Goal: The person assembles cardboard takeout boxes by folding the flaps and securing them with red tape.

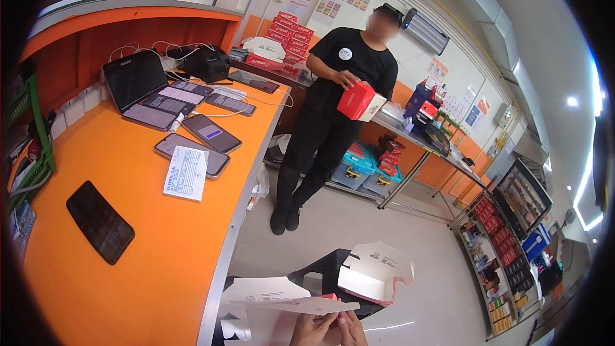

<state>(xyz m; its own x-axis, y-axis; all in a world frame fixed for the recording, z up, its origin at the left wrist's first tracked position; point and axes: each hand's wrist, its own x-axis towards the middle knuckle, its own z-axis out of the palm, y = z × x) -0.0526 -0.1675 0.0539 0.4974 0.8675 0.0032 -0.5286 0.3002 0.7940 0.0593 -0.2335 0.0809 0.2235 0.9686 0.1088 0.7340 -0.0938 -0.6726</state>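
Observation:
At the lower edge, my left hand [312,331] and my right hand [350,329] are close together, both closed on the near edge of a partly folded cardboard food box [291,304]. Its panels are white with a bit of red showing between my fingers. Just beyond it, a second box [368,282] stands opened out with its lid flap raised, white inside and red at the rim. It rests on a black seat or stand [323,268], mostly hidden by the boxes.
On my left runs an orange counter [154,250] with several phones [100,221], a laptop [136,83] and a receipt pad [186,172]. A person [349,70] in black stands ahead, holding a red box [356,100]. Stacked red boxes [285,35] and a shelf rack [496,256] lie farther off.

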